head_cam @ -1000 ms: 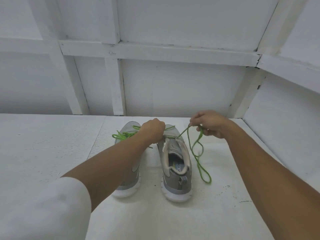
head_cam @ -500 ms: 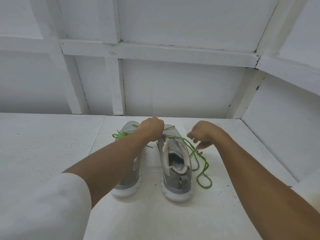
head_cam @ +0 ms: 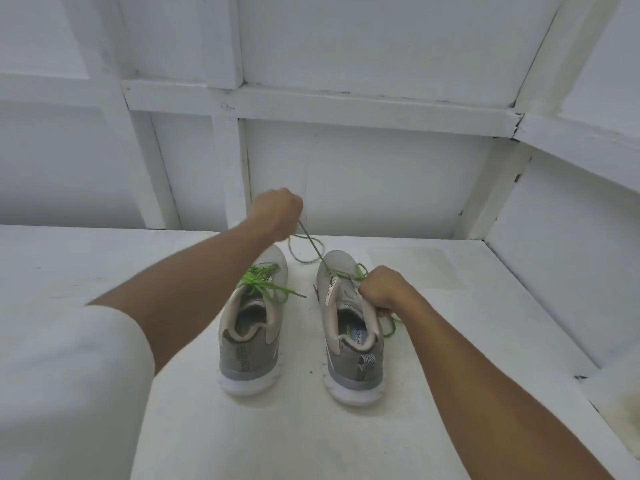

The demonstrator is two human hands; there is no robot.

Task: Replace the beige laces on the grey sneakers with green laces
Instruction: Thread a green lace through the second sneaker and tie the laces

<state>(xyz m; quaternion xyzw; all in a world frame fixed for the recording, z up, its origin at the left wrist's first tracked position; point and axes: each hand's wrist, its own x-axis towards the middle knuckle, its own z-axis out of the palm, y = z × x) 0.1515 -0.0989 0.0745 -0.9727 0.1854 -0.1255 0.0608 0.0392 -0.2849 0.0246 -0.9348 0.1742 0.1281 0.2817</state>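
L hand [head_cam: 277, 213] raised, fist gripping taut green lace [head_cam: 313, 247]; R hand [head_cam: 379, 289] curled, gripping right sneaker [head_cam: 349, 327] collar.

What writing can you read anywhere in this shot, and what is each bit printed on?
"RY FO": on the blue insole label inside the right-hand sneaker; the rest of the wording is hidden under the collar.
Left-hand sneaker: whatever is on its insole is too dark and blurred to read.
Green lace and table: no writing shows.
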